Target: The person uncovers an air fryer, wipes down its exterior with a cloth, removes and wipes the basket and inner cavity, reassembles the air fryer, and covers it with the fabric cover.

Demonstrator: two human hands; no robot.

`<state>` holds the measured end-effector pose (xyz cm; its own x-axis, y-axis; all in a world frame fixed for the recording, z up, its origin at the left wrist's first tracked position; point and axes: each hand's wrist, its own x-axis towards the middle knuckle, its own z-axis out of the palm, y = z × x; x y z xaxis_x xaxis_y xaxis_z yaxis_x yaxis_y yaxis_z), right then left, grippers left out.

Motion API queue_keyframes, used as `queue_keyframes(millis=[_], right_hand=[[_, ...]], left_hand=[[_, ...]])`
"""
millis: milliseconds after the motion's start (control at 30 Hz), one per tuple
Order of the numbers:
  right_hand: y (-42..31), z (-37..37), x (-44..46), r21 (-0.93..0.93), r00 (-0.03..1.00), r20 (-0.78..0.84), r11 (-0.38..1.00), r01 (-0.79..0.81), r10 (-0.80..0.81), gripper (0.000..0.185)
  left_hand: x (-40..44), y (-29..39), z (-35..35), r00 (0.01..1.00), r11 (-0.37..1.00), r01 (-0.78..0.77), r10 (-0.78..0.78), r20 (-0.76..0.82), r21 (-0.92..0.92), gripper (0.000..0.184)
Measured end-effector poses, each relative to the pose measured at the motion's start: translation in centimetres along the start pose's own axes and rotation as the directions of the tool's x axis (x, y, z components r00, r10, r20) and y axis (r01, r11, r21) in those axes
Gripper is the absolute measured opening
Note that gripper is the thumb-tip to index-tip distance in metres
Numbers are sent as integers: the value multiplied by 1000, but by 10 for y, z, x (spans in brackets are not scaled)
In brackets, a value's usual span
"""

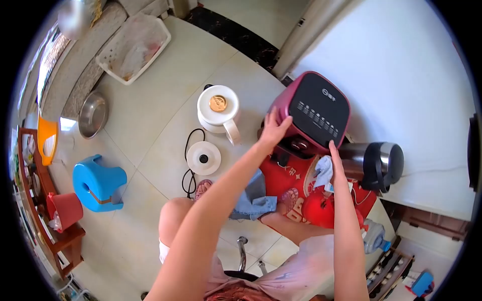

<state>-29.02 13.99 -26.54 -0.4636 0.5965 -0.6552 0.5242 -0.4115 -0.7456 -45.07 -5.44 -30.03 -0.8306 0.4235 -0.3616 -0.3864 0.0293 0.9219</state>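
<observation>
A dark-red air fryer (320, 108) with a black top panel stands in front of me, beside the white wall. My left hand (275, 129) rests against its left side with fingers spread. At the lower right corner of the top, my right hand (337, 156) touches the fryer, its fingers seen edge-on. A pale blue-white cloth (323, 169) is bunched at the inner side of that hand, which appears to hold it. The fryer's front knob (299, 144) shows between my arms. Under the front, a red printed surface (276, 173) is partly covered.
A steel flask (389, 163) lies right of the fryer. On the left are a white lidded electric pot (217, 110), a corded white round piece (203, 158), a blue stool (98, 183), a steel bowl (94, 115) and a white basket (165, 37).
</observation>
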Motion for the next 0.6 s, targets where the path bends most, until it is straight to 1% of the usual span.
queue_keyframes(millis=[33,67,100,167,200,267,300,333,367,433,467,500,567,600], right_hand=[[2,-5,6,60,994,57,994,-92,89,74],[5,-10,13,109,978,114,976,-189,177,70],[-7,-4,0,179,956,189,949,-259,225,73],[-16,6,-15,212,952,204,939,-269,227,70],[-16,9,-18,230,952,208,934,-272,226,69],[-10,11,-13,196,979,129,964,-181,158,70],[-7,13,-11,177,988,93,975,-136,121,71],[-10,21,-11,170,979,80,966,-197,186,72],[-3,22,0,186,992,122,981,-63,40,74],[-25,26,-20,123,973,111,969,-214,201,74],[-23,24,-17,141,973,116,967,-213,198,73],[-22,23,-14,150,974,123,966,-209,192,72],[-31,29,-27,170,981,94,968,-186,172,64],[-33,31,-32,190,983,94,966,-174,159,62]], left_hand=[[5,3,5,999,998,23,-21,31,-64,83],[4,4,12,1000,996,18,-16,19,-90,83],[3,8,16,998,998,-57,58,-40,33,84],[0,13,19,997,998,-57,57,-52,14,83],[1,17,19,996,996,-72,74,-47,46,82],[4,26,13,993,989,-101,106,-45,109,82],[10,30,12,986,978,-145,155,-57,147,79],[17,34,8,984,972,-162,172,-49,168,78],[23,38,5,981,965,-178,188,-37,192,77],[29,32,5,980,970,-188,195,-32,154,73],[29,33,6,984,977,-173,178,-31,121,72],[30,29,7,985,976,-158,167,-52,148,70],[22,40,7,996,996,-87,87,10,34,69],[22,33,9,996,994,-88,89,-21,65,67]])
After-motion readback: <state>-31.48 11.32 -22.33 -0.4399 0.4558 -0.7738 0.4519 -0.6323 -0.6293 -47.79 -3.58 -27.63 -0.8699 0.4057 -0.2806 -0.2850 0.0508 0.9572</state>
